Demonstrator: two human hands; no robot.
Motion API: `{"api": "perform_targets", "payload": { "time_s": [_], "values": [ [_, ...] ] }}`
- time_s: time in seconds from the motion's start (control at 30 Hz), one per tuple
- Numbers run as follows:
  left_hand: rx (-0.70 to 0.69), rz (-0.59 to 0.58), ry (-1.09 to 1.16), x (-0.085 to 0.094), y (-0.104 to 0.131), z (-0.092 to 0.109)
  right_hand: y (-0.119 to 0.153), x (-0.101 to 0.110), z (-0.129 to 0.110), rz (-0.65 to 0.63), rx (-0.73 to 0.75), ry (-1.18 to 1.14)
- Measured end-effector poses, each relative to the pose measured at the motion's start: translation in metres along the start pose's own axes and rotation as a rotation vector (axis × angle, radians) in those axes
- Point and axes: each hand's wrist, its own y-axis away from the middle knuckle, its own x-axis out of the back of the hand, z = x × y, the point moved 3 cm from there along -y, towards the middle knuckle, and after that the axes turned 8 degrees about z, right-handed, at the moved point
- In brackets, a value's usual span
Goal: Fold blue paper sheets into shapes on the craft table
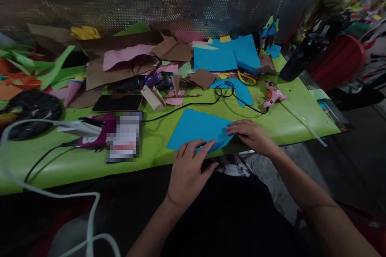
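Note:
A sheet of blue paper (196, 126) lies at the front of the green table, its near edge curling up between my hands. My left hand (191, 168) rests over that near edge with fingers stretched out and the thumb apart. At the sheet's right corner, my right hand (250, 133) has its fingers closed on the paper; its thumb is mostly hidden. Right of the sheet lies a pink glue gun (275, 95) with a black cord. To the left, a phone (124, 136) leans beside a purple glue gun (93, 132).
Paper scraps, including a brown sheet (104, 72) and blue sheets (214, 59), cover the back of the green table (157, 148). Yellow-handled scissors (247, 78) lie among them. A clear glue stick (304, 122) reaches the right front. A white cable (54, 196) loops at left. A red bucket (337, 62) stands right.

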Motion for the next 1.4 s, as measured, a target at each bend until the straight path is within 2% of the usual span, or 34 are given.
{"api": "perform_targets", "payload": {
  "time_s": [0.1, 0.3, 0.4, 0.57, 0.7, 0.97, 1.4],
  "values": [
    [-0.038, -0.004, -0.114, -0.011, -0.010, -0.006, -0.004, -0.001, -0.002, 0.025, -0.015, -0.018],
    [0.124, 0.048, -0.154, -0.017, -0.034, -0.020, -0.006, -0.006, -0.002, 0.148, -0.113, 0.058],
    [0.157, 0.048, -0.193, -0.017, -0.043, -0.023, -0.002, -0.009, -0.004, 0.190, -0.141, 0.100],
    [0.096, 0.030, -0.298, -0.018, -0.051, -0.025, 0.009, -0.012, -0.014, 0.224, -0.026, 0.253],
    [0.088, -0.009, -0.366, -0.018, -0.052, -0.029, 0.021, -0.018, -0.022, 0.164, 0.076, 0.356],
    [0.130, -0.041, -0.337, -0.014, -0.058, -0.034, 0.027, -0.021, -0.022, 0.029, 0.076, 0.342],
    [0.138, -0.086, -0.285, -0.012, -0.066, -0.039, 0.025, -0.021, -0.023, 0.008, 0.061, 0.281]
  ]
}}
